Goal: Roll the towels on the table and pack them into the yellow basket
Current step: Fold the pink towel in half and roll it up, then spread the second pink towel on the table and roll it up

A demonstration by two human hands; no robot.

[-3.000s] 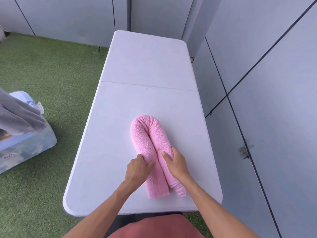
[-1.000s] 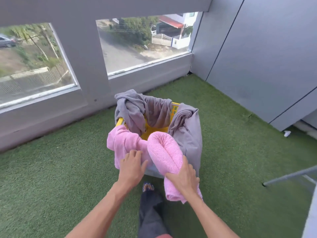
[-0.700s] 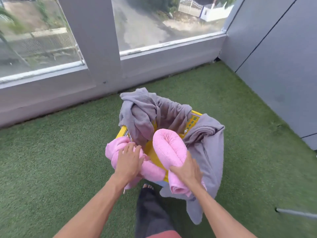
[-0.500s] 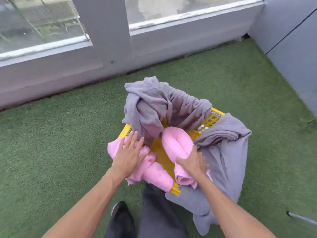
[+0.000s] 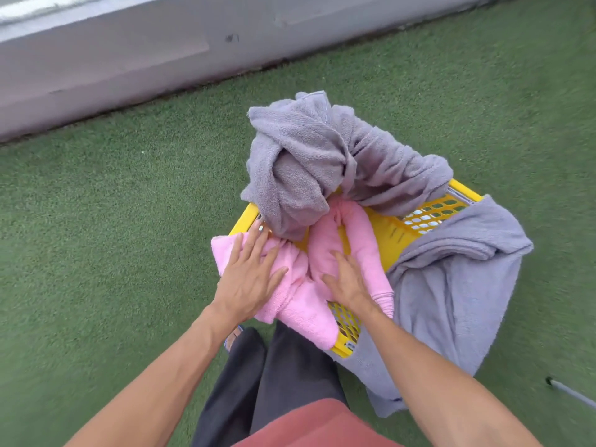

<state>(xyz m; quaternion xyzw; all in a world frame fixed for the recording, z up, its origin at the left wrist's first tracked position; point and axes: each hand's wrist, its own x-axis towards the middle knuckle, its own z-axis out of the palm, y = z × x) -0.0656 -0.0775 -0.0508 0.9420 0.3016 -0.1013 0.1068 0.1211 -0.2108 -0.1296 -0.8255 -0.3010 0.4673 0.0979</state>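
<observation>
Left hand (image 5: 250, 279) at 8 o'clock of the yellow basket (image 5: 429, 214), fingers spread flat, pressing a loose pink towel (image 5: 300, 304) draped over the rim. Rolled pink towel (image 5: 351, 237) inside the basket — right hand (image 5: 350, 283) at 6 o'clock, fingers relaxed, resting on it. Grey towels (image 5: 451, 285) hung over the rim from 12 to 4 o'clock.

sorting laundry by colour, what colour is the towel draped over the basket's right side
Grey-lilac towel, shown in the head view.

Left hand (image 5: 250, 279) flat on loose pink towel (image 5: 298, 298) at yellow basket (image 5: 392, 235) rim; right hand (image 5: 346, 282) presses rolled pink towel (image 5: 351, 233) inside; grey towels (image 5: 303, 156) draped over sides.
</observation>
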